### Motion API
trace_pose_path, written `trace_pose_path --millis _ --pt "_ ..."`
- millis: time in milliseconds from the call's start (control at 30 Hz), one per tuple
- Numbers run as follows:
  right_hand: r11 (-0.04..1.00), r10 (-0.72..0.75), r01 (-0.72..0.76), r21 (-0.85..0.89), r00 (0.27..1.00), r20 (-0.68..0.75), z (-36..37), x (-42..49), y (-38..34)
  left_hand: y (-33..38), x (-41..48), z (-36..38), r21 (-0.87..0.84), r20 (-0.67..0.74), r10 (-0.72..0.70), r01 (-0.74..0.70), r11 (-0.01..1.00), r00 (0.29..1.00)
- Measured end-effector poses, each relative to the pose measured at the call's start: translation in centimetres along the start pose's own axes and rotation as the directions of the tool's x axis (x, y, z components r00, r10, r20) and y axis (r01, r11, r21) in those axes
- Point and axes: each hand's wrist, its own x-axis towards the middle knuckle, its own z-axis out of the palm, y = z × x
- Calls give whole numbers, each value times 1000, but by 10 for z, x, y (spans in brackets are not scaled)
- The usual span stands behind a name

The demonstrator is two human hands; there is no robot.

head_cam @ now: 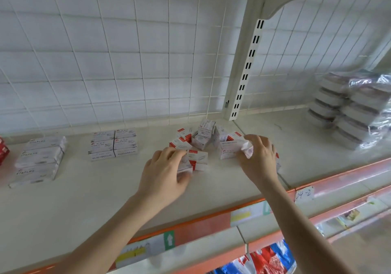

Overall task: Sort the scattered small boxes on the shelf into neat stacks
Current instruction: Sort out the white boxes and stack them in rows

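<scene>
Midway along the shelf (84, 199), jumbled small boxes (203, 138); left hand (167, 172) curled over the near-left ones, thumb pressed against one; right hand (260, 157) narrowly curled, pinching a box (247, 149) at the pile's right.

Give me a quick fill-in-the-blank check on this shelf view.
1. The packs at far left read ____.
2. The shelf has a front strip coloured ____.
3. The handwritten tag reads ____.
4. The left hand and right hand each grip scattered small boxes, lying ____ of the neat stacks.
Missing: STAPLES; orange; 04-2; right.
</scene>
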Motion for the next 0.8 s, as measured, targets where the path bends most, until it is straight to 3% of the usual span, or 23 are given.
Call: trace_pose_path --millis 133,267,367,433,500,567,667,800 --pt "980 71 -34 -194 980 186 1 16 9 12 2 -2 12 -64 21 -21 1000 998" --pt "969 -9 59 -241 979 203 1 20 18 23 4 -3 12 -153 48 -47 999 987" --pt "989 -135 128 70 983 124 -6 10 17 32 6 -3 -32 -202 56 -64 997 978" --pt "939 -160 116 323 981 114 -10 3 13 38 9 -1 -83 -230 71 -92 992 971" --pt "811 -139 -18 584 965 224 -13 -2 9 47 13 4 -133 -243 95 -130 983 965" --pt "619 -153 -223 753 906 394 -16 -6 6 56 16 9 -177 -236 125 -169 970 964" --pt "316 -224 -498 808 788 573 -20 -10 4 67 17 15 -213 -197 152 -194 958 969" --pt "167 -374 -595 786 699 609 -18 -11 10 72 16 20 -282 -118 141 -170 944 983"
